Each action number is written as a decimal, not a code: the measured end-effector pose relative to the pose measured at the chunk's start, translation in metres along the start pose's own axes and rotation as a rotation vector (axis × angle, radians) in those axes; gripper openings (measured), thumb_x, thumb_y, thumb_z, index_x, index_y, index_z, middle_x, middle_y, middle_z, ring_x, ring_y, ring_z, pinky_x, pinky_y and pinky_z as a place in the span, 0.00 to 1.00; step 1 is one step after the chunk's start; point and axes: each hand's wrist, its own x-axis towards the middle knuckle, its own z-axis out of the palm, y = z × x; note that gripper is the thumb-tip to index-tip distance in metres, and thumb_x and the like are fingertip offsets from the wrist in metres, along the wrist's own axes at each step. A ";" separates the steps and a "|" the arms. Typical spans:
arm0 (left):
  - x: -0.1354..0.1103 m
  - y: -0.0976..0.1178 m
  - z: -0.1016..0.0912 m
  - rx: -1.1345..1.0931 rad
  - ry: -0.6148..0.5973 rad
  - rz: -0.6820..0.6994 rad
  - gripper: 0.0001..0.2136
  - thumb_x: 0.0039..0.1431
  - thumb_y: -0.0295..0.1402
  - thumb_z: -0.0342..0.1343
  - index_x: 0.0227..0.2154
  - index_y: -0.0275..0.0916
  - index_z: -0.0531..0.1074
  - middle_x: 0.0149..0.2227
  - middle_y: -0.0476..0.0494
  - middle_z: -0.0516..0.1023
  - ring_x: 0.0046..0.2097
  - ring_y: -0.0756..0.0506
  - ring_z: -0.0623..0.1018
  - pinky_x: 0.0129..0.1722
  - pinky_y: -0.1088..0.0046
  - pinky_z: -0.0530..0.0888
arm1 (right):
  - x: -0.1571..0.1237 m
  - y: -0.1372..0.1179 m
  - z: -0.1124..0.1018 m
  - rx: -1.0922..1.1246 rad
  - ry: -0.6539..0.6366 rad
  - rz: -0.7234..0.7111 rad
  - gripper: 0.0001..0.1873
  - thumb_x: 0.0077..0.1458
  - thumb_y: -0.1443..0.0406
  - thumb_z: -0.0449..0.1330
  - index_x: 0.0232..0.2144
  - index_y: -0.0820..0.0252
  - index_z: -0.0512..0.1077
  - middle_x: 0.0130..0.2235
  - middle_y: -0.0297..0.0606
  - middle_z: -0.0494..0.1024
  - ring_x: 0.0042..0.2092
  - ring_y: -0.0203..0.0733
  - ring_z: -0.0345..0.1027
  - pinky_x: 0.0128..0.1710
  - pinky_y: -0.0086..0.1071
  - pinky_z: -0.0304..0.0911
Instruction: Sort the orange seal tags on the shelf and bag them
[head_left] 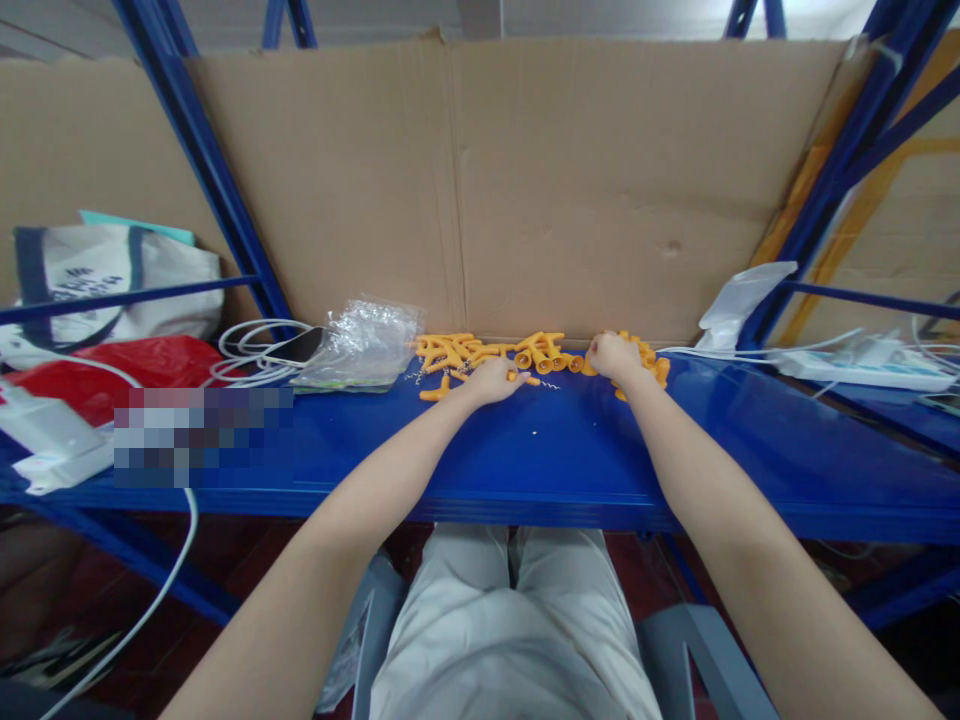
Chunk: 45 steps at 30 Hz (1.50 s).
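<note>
My left hand (496,381) is closed around a small corkscrew (532,380); its orange handle shows at the fingers and a thin metal spiral points right. Just behind lies a heap of orange corkscrew handles (446,352), some with metal spirals. Orange hollow, cup-like pieces (545,364) stand between my two hands, their round openings facing me. My right hand (613,356) reaches among the orange pieces with curled fingers; what they grip is hidden. More orange pieces (658,368) lie to its right, partly covered by the hand.
A blue shelf top (540,460) carries everything, with a cardboard panel (600,180) behind. Left are clear plastic bags (367,340), coiled white cable (251,345), a red bag (120,370) and a cloth bag (172,275). At right lies a white power strip (862,368).
</note>
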 end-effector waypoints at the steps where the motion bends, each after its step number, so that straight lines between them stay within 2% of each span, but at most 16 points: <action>1: 0.000 0.000 0.000 0.018 -0.017 0.000 0.17 0.64 0.43 0.50 0.31 0.37 0.79 0.34 0.40 0.82 0.39 0.41 0.80 0.39 0.70 0.73 | 0.000 0.000 0.000 -0.004 -0.001 -0.002 0.21 0.62 0.69 0.49 0.50 0.63 0.78 0.53 0.52 0.78 0.54 0.50 0.73 0.52 0.39 0.64; 8: -0.004 -0.001 -0.008 0.053 -0.146 0.098 0.17 0.55 0.50 0.59 0.30 0.38 0.76 0.36 0.40 0.79 0.38 0.41 0.78 0.39 0.68 0.72 | -0.001 0.000 -0.001 0.001 0.006 -0.005 0.21 0.61 0.69 0.50 0.50 0.64 0.78 0.52 0.54 0.78 0.54 0.51 0.72 0.54 0.42 0.62; 13: -0.006 0.001 -0.011 0.015 -0.195 0.085 0.23 0.49 0.57 0.61 0.31 0.39 0.75 0.37 0.41 0.79 0.39 0.40 0.78 0.38 0.69 0.71 | -0.001 0.000 0.000 0.010 0.004 -0.009 0.21 0.61 0.69 0.50 0.50 0.64 0.77 0.52 0.54 0.78 0.54 0.51 0.72 0.54 0.41 0.61; 17: -0.005 0.002 -0.009 0.041 -0.184 0.103 0.18 0.53 0.50 0.60 0.33 0.38 0.76 0.39 0.40 0.80 0.41 0.40 0.77 0.39 0.69 0.71 | 0.000 0.000 0.001 0.013 0.009 -0.008 0.21 0.62 0.68 0.50 0.51 0.65 0.77 0.53 0.54 0.78 0.54 0.51 0.72 0.54 0.41 0.61; 21: -0.003 0.000 -0.008 0.046 -0.202 0.110 0.12 0.56 0.43 0.57 0.30 0.39 0.76 0.35 0.42 0.80 0.39 0.42 0.78 0.39 0.70 0.71 | 0.000 -0.001 0.001 0.011 0.003 0.003 0.21 0.63 0.69 0.49 0.51 0.66 0.77 0.52 0.55 0.78 0.55 0.51 0.72 0.54 0.40 0.61; 29: -0.002 -0.002 -0.008 0.039 -0.178 0.126 0.12 0.56 0.42 0.56 0.31 0.39 0.77 0.37 0.42 0.80 0.39 0.43 0.78 0.40 0.71 0.71 | 0.000 -0.001 -0.001 0.017 0.012 0.011 0.21 0.61 0.70 0.51 0.51 0.66 0.77 0.50 0.56 0.79 0.54 0.52 0.73 0.54 0.42 0.61; 35: -0.003 -0.001 -0.008 0.014 -0.185 0.124 0.11 0.56 0.41 0.56 0.29 0.39 0.78 0.34 0.42 0.80 0.39 0.42 0.78 0.42 0.69 0.72 | -0.001 0.000 0.002 0.015 0.024 0.011 0.21 0.61 0.69 0.50 0.53 0.65 0.74 0.51 0.55 0.79 0.54 0.52 0.72 0.56 0.45 0.59; 39: -0.002 -0.002 -0.007 0.008 -0.177 0.130 0.10 0.56 0.40 0.57 0.28 0.39 0.78 0.34 0.43 0.80 0.38 0.43 0.78 0.41 0.70 0.72 | 0.000 0.000 0.002 0.022 0.025 0.022 0.20 0.62 0.67 0.52 0.53 0.66 0.74 0.50 0.55 0.79 0.53 0.51 0.72 0.55 0.42 0.60; 45: -0.003 -0.001 -0.008 0.012 -0.180 0.131 0.10 0.56 0.39 0.57 0.29 0.39 0.78 0.34 0.42 0.81 0.38 0.43 0.78 0.40 0.70 0.72 | 0.002 -0.002 -0.007 0.048 -0.071 0.033 0.20 0.59 0.65 0.58 0.51 0.63 0.77 0.47 0.52 0.81 0.51 0.50 0.75 0.49 0.37 0.64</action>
